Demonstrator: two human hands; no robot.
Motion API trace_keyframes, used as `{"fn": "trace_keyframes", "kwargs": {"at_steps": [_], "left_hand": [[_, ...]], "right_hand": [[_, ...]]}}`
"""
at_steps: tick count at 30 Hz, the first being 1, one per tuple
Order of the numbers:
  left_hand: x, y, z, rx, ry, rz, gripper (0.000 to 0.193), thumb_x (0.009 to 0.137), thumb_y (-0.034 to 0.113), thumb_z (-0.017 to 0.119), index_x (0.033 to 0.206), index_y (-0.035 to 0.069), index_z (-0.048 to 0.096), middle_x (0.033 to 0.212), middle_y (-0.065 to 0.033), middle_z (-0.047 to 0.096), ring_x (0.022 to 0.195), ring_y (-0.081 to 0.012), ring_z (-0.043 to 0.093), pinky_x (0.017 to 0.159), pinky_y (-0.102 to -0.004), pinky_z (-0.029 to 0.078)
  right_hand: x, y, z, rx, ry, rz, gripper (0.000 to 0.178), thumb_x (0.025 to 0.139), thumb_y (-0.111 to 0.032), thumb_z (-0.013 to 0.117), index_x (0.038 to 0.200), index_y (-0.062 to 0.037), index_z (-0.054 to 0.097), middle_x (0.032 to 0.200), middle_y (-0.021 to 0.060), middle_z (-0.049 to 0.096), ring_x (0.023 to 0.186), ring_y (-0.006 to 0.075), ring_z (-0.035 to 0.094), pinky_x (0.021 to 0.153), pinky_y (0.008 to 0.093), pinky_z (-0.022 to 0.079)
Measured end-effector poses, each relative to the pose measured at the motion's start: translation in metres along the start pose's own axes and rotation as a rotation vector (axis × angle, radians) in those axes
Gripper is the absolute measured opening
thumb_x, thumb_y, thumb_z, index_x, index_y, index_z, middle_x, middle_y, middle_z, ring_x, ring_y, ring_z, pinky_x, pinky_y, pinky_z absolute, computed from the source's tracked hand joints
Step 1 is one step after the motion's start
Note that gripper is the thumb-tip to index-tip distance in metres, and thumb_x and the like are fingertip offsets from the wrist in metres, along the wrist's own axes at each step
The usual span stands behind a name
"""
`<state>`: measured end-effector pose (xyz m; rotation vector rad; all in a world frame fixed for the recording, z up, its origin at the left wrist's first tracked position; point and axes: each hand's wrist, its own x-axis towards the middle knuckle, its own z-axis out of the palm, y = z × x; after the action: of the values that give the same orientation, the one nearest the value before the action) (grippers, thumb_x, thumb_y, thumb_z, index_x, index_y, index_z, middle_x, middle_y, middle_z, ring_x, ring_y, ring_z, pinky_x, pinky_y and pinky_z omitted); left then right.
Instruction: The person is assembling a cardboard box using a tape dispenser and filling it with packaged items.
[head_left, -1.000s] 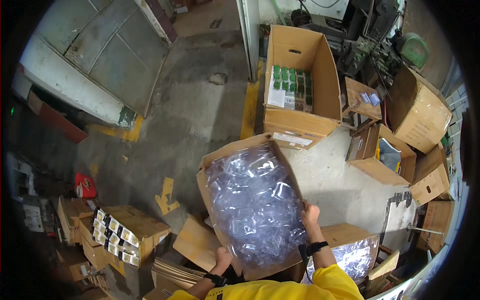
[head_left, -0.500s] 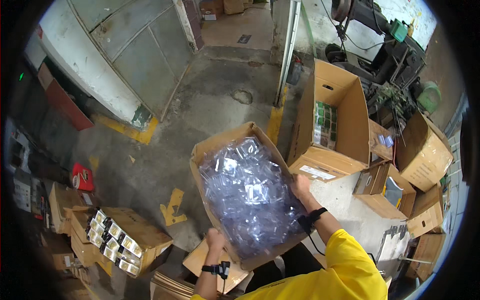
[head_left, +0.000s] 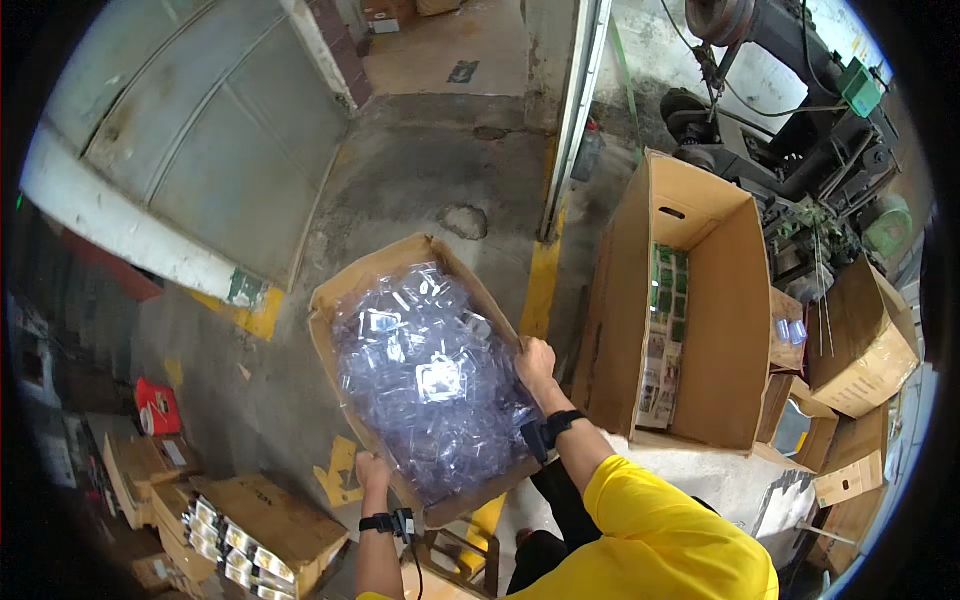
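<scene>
Head view: the left hand [head_left: 371, 470] and right hand [head_left: 536, 362] are gripping opposite edges of a cardboard box [head_left: 352, 285] of clear plastic packs [head_left: 430, 385], holding it above the concrete floor [head_left: 420, 180]; beyond, a tall open carton [head_left: 735, 300] is standing.

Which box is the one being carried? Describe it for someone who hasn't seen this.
Start at the tall open carton standing right of centre. Just left of it, the open cardboard box is gripped at its edges by the left hand and right hand. Only it is lifted and filled with clear plastic packs.
</scene>
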<state>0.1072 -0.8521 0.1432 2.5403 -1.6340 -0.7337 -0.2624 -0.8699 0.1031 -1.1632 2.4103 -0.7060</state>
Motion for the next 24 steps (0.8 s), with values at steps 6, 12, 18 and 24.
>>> {"fn": "trace_keyframes", "kwargs": {"at_steps": [6,12,18,24], "left_hand": [[0.075,0.108,0.036,-0.13,0.078,0.205,0.032,0.08,0.026,0.059,0.075,-0.006,0.061,0.076,-0.0276,0.061,0.078,-0.0449,0.06,0.065,-0.0484,0.045],[0.17,0.174,0.093,-0.116,-0.138,0.534,0.035,0.083,0.03,0.059,0.075,-0.005,0.061,0.075,-0.0267,0.06,0.075,-0.0453,0.059,0.063,-0.0512,0.044],[0.203,0.239,0.142,-0.015,-0.239,0.753,0.025,0.085,0.018,0.054,0.082,-0.005,0.06,0.079,-0.0269,0.062,0.077,-0.0427,0.061,0.066,-0.0497,0.045],[0.261,0.221,0.107,-0.366,-0.845,0.565,0.021,0.083,0.008,0.057,0.102,-0.001,0.059,0.087,-0.0091,0.062,0.077,-0.0235,0.06,0.069,-0.0344,0.048]], "right_hand": [[0.021,0.042,-0.009,0.328,0.222,0.311,0.011,0.078,-0.01,0.055,0.082,-0.0033,0.064,0.078,0.0214,0.063,0.076,0.0399,0.059,0.068,0.0433,0.047],[0.036,0.062,-0.003,0.095,0.266,0.657,0.015,0.083,-0.011,0.055,0.085,0.0028,0.061,0.081,0.0242,0.062,0.075,0.0423,0.057,0.067,0.0418,0.045],[0.054,0.093,0.033,0.208,0.542,0.634,0.024,0.088,-0.018,0.047,0.094,0.001,0.059,0.09,0.0266,0.06,0.086,0.0439,0.058,0.073,0.0462,0.046],[0.03,0.004,-0.004,1.02,0.14,0.921,0.056,0.092,-0.035,0.047,0.138,-0.0053,0.036,0.138,0.0082,0.039,0.126,0.0167,0.035,0.104,0.0309,0.027]]}}
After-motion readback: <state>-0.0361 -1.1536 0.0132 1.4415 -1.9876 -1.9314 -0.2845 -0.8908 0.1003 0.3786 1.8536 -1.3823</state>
